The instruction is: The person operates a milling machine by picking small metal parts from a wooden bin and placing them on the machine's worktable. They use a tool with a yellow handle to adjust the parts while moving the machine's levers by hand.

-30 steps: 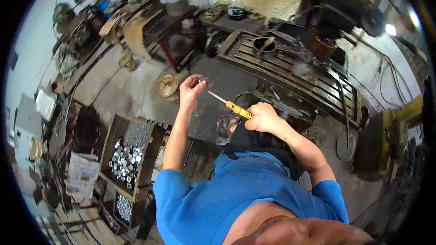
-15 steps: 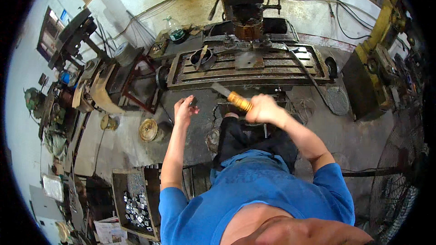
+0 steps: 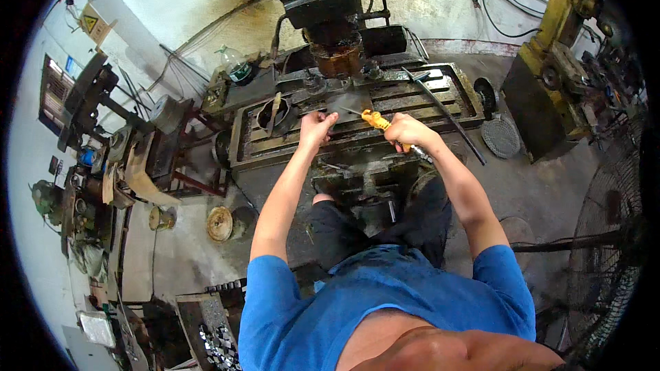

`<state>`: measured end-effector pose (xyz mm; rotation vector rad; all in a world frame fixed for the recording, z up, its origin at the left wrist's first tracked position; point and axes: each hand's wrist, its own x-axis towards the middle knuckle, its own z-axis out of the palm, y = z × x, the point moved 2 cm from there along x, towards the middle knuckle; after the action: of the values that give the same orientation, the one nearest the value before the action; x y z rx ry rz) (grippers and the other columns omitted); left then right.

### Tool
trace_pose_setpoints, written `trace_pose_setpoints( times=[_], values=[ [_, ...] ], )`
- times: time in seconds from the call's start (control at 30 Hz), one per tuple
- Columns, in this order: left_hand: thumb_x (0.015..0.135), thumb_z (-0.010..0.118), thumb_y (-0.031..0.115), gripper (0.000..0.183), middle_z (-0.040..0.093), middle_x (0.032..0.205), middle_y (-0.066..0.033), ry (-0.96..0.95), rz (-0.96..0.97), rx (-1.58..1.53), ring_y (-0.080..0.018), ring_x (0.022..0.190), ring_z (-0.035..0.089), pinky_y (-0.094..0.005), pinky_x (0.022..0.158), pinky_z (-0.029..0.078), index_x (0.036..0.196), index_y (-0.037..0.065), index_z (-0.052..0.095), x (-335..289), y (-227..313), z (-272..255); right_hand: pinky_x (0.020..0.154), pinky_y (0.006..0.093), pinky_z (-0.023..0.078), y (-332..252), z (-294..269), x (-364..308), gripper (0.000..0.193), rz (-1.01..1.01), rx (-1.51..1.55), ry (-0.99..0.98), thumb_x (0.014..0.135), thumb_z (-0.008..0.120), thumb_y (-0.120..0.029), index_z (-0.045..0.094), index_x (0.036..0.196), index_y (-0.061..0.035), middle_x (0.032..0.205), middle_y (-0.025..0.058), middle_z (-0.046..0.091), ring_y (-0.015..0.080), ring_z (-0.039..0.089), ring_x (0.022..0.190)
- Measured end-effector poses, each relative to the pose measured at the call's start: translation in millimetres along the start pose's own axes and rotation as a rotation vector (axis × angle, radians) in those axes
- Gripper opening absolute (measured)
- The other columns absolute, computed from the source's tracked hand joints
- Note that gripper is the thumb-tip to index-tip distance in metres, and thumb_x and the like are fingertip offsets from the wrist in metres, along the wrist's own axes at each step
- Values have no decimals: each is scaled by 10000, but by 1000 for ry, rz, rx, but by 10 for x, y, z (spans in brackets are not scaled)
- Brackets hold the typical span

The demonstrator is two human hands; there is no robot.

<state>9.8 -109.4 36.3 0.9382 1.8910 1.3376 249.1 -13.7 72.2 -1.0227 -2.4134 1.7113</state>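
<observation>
R hand (image 3: 405,130) closed round a yellow-handled tool (image 3: 376,120), prob. a screwdriver; handle sticks out past the thumb side, thin shaft runs on toward the L hand, tip small & hard to make out. L hand (image 3: 316,128) just beside that tip, fingers curled, pinching at something on the tabletop (image 3: 412,93); can't tell what it grips, if anything. Both hands near each other, over the front middle of the slotted metal tabletop of a mill.

Just beyond the hands, the mill head (image 3: 335,48) hangs over the tabletop, rusty-brown spindle end right above the gap betw. them. Left of the L hand, on the same tabletop: a dark round ring (image 3: 273,115) w/ a stick-like piece across it. Right of the R hand: a long dark bar (image 3: 447,117) lying slantwise over the tabletop edge. Farther right of it, a round mesh disc (image 3: 500,137) on the floor. Well left & below the L hand: a round rusty disc (image 3: 221,223) on the floor. Green-capped clear bottle (image 3: 235,69) beyond the L hand, near the wall. Person wears a blue shirt (image 3: 385,309).
</observation>
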Motion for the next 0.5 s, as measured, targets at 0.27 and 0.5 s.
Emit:
trace_pose_setpoints(
  times=[0.27,0.5],
  values=[
    [705,641,268,249,626,771,-148,80,415,960,-327,770,607,-431,670,476,842,75,564,396,336,412,651,276,468,719,-137,-3,253,-309,128,453,634,580,-167,675,802,-4,692,80,654,130,611,659],
    [693,605,187,241,630,788,-127,40,556,908,-310,779,603,-424,685,473,916,95,594,582,150,354,690,386,486,1381,146,212,267,157,-394,729,624,637,-234,661,736,7,726,222,612,366,611,749]
  ],
)
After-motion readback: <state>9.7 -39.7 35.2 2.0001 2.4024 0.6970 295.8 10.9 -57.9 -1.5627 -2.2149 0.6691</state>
